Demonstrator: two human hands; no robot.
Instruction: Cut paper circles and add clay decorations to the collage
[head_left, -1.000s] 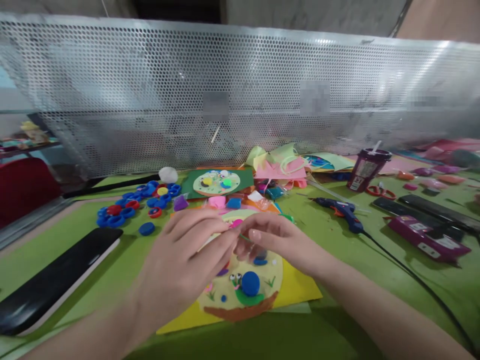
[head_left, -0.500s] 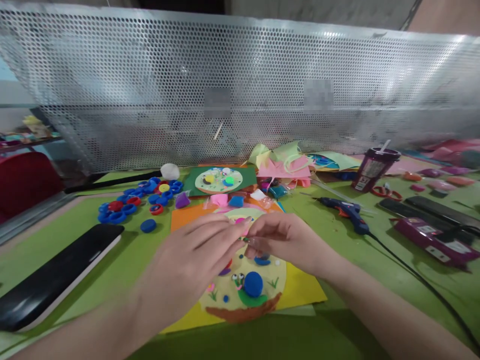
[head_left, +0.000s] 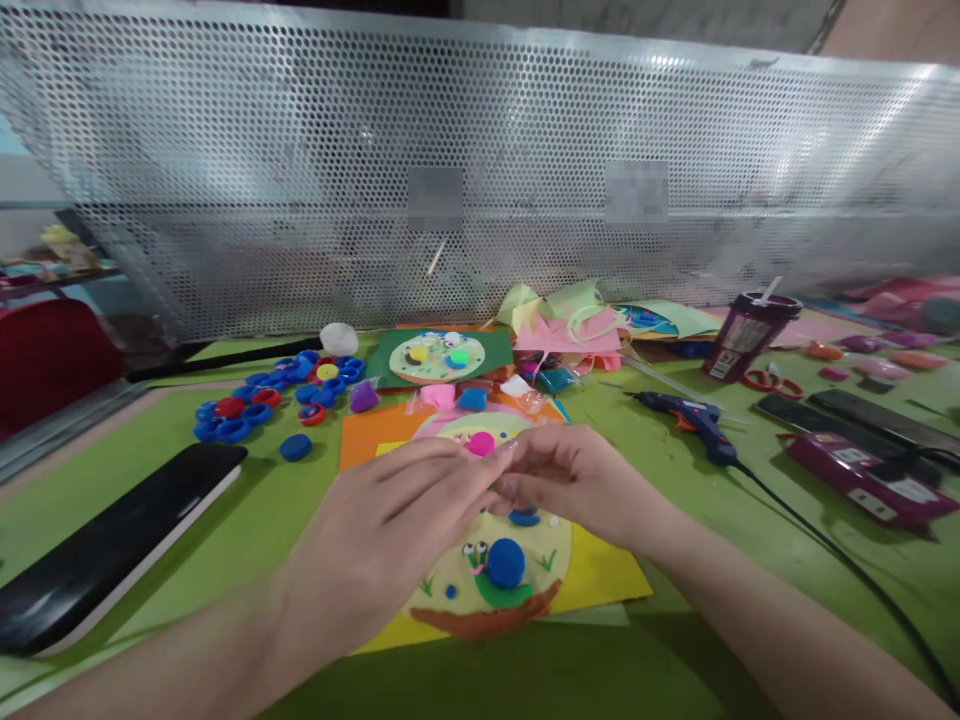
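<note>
My left hand (head_left: 390,530) and my right hand (head_left: 574,485) meet at their fingertips above a round cream picture (head_left: 544,585) on yellow card (head_left: 615,578). The fingers of both hands are pressed together. A tiny green piece, likely modelling clay, showed at the right fingertips a moment ago; the fingers hide it now. Below them on the picture is a snail with a green clay body (head_left: 501,597) and a blue bottle cap (head_left: 505,563) as its shell. Brown clay (head_left: 480,622) lines the picture's lower edge. A pink disc (head_left: 481,443) shows just beyond my fingertips.
Blue and red bottle caps (head_left: 234,430) lie to the left, near a black case (head_left: 124,545). Farther back are a second round picture (head_left: 437,372) and clay packets (head_left: 472,400). A glue gun (head_left: 694,420), a tumbler (head_left: 750,338) and scissors (head_left: 772,382) lie right.
The fingertips have drawn closer together, and the green piece has gone out of sight. My left hand has shifted slightly right, covering a red and purple detail on the picture.
</note>
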